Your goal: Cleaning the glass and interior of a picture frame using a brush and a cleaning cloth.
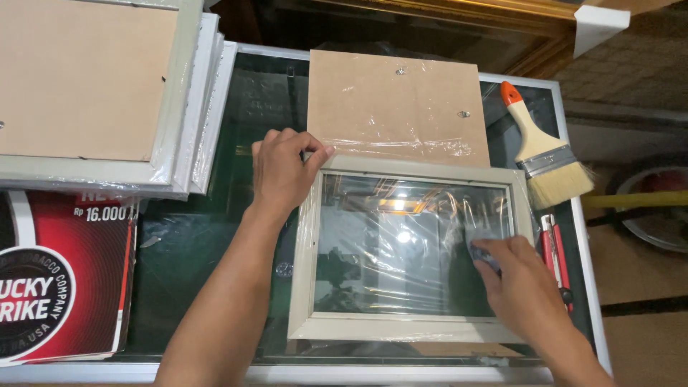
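Wiping glass of cream picture frame (408, 326) near worktop's front edge: our right hand (519, 283) presses, probably, a small cloth; left hand (282, 170) clamps the top-left corner. Next: steady strokes, frame pinned.

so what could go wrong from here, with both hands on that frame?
1. The right hand presses on the glass pane of the cream picture frame; hard pressure may crack or smear it.
2. Loose plastic wrap lies across the brown backing board and frame; it could snag and drag either.
3. The red utility knife lies close beside the right hand, so a sideways slip might hit it.
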